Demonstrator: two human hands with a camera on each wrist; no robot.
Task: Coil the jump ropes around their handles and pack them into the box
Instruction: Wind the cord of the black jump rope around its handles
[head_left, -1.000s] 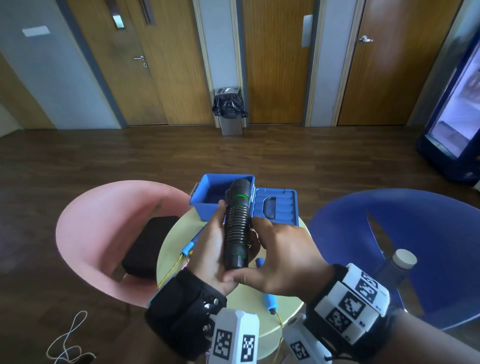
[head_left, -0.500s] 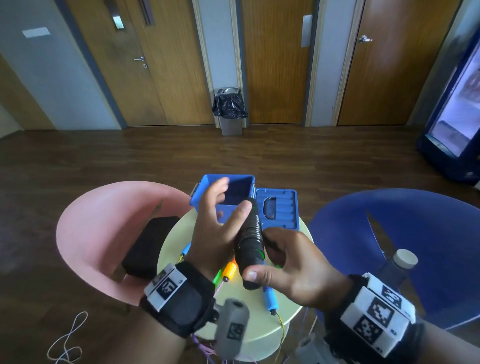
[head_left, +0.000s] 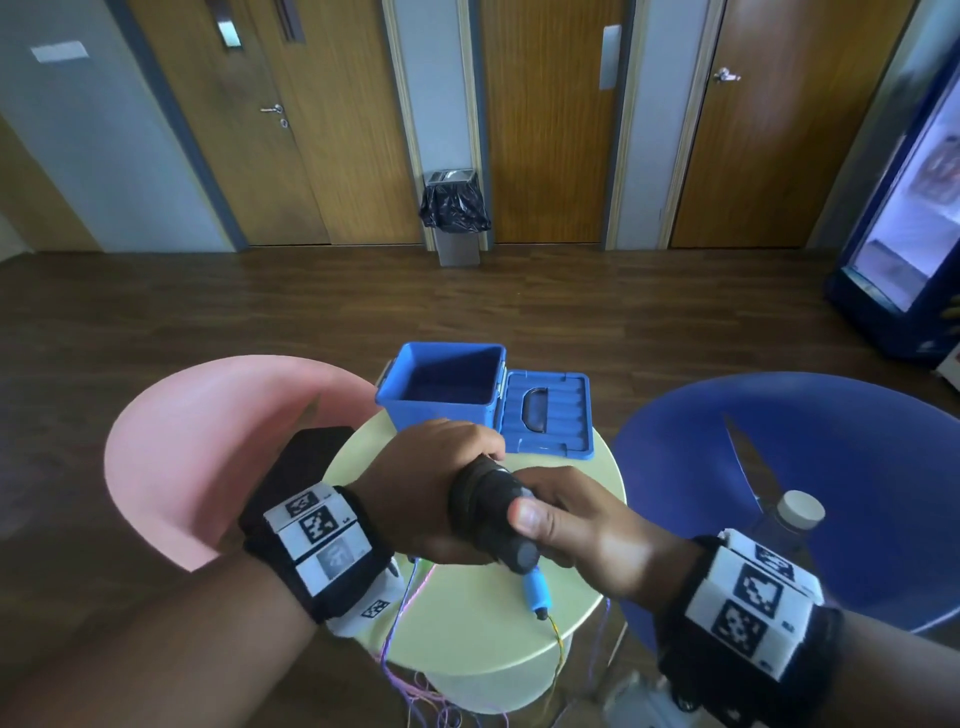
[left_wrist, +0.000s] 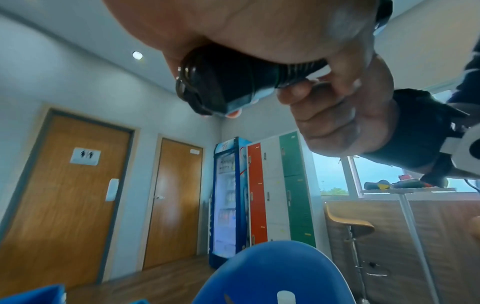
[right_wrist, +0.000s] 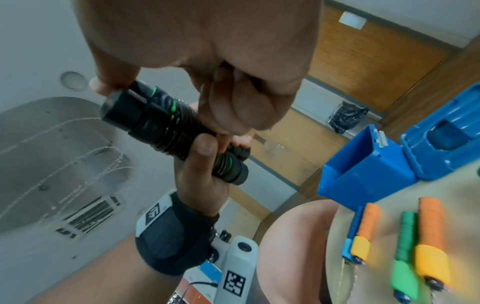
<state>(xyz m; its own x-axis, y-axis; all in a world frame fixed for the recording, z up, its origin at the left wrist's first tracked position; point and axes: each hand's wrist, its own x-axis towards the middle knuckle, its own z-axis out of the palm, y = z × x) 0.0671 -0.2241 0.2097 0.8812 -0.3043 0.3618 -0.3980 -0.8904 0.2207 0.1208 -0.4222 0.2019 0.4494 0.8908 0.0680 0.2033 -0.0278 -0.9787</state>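
A black jump rope bundle (head_left: 488, 506), its rope coiled round two black handles with green rings, hangs over the round table. My left hand (head_left: 441, 462) grips its far end from above, and my right hand (head_left: 563, 519) grips the near end with the thumb on top. In the right wrist view the bundle (right_wrist: 161, 123) lies between both hands, with my left hand (right_wrist: 205, 164) wrapped round it. The open blue box (head_left: 415, 410) stands just behind the hands, its lid (head_left: 561, 441) folded to the right. Orange handles (right_wrist: 430, 222), a green handle (right_wrist: 406, 228) and a blue handle (head_left: 535, 592) lie on the table.
The small pale yellow table (head_left: 493, 639) has thin coloured ropes hanging off its near edge. A pink chair (head_left: 208, 441) with a black cushion stands left, and a blue chair (head_left: 831, 467) right. A capped bottle (head_left: 797, 514) stands near my right wrist.
The black bundle has tipped from upright to pointing at me and dropped lower. My left hand let go, then took hold again over its far end. The box interior is now uncovered.
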